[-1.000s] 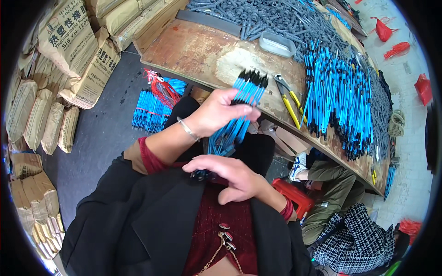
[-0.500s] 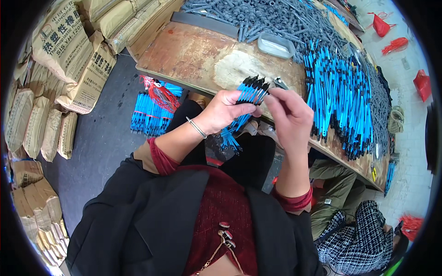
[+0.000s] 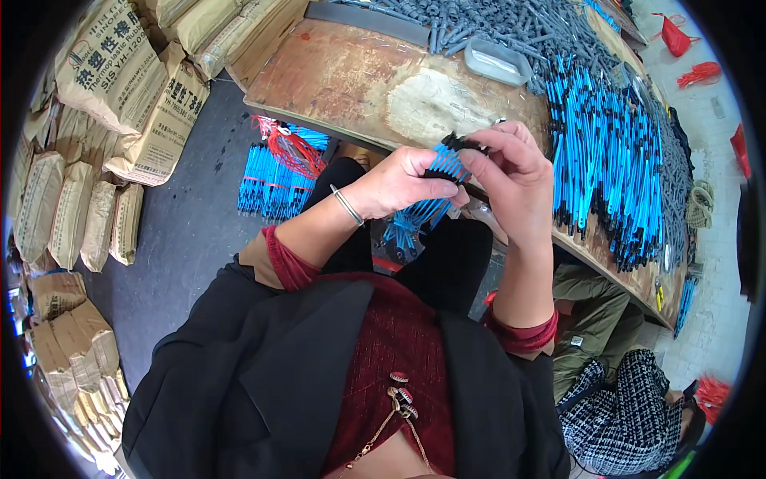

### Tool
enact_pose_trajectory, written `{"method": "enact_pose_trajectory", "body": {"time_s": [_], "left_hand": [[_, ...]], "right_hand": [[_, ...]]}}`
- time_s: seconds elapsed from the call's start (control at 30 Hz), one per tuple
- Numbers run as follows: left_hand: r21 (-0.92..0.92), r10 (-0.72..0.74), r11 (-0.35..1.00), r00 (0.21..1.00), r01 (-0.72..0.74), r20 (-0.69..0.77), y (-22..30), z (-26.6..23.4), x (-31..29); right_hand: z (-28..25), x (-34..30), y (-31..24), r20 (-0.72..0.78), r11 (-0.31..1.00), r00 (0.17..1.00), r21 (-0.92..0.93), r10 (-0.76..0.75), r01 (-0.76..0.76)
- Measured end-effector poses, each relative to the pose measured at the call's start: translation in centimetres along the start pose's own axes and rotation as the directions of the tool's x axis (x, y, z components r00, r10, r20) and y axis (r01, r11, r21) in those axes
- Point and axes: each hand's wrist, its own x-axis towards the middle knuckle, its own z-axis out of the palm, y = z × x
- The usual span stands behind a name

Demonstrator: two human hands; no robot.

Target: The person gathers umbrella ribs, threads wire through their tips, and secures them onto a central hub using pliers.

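Observation:
In front of my lap, over the table's near edge, my left hand point(image 3: 403, 185) is closed round a bundle of thin blue rods with black ends point(image 3: 450, 163). Its thumb lies across the bundle. The black tips point up and away, and the lower part hangs below the hand point(image 3: 403, 227). My right hand point(image 3: 515, 176) is at the tips, thumb and index finger pinched on the black ends. The fingers hide part of what they grip.
A wooden table point(image 3: 335, 76) carries a heap of grey plastic parts point(image 3: 479, 20), a clear tray point(image 3: 499, 64) and a large pile of blue rods point(image 3: 606, 160). More bundled rods point(image 3: 271, 188) lie below on the left. Paper sacks point(image 3: 120, 72) stand at left; another person point(image 3: 618, 407) sits at right.
The whole view has shifted slightly, with the scene lying further right. My right fingers have come further over the black tips. My left hand keeps its hold on the bundle.

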Motion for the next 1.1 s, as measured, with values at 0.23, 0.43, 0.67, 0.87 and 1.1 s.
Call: {"method": "enact_pose_trajectory", "body": {"time_s": [0.23, 0.43, 0.67, 0.87, 1.1], "left_hand": [[0.079, -0.133, 0.987, 0.989, 0.138, -0.056, -0.2, -0.1, 0.0], [0.16, 0.009, 0.987, 0.998, 0.002, -0.069, -2.0, -0.6, -0.3], [0.288, -0.052, 0.956, 0.999, 0.054, -0.014, -2.2, -1.9, -1.4], [0.047, -0.131, 0.99, 0.987, 0.135, -0.095, -0.3, -2.3, 0.7], [-0.115, -0.231, 0.969, 0.968, 0.22, -0.094, 0.1, -3.0, 1.2]], "right_hand": [[-0.4, 0.6, 0.5, 0.023, 0.971, 0.987, -0.174, -0.162, 0.163], [1.3, 1.4, -0.3, 0.331, 0.776, 0.84, -0.338, -0.431, 0.532], [-0.3, 3.7, 1.1, 0.478, 0.92, 0.85, -0.188, -0.219, 0.343], [-6.2, 15.0, 10.7, 0.104, 0.752, 0.994, -0.658, 0.034, 0.043], [-5.7, 19.7, 15.6, 0.252, 0.491, 0.884, -0.871, 0.393, 0.03]]}}
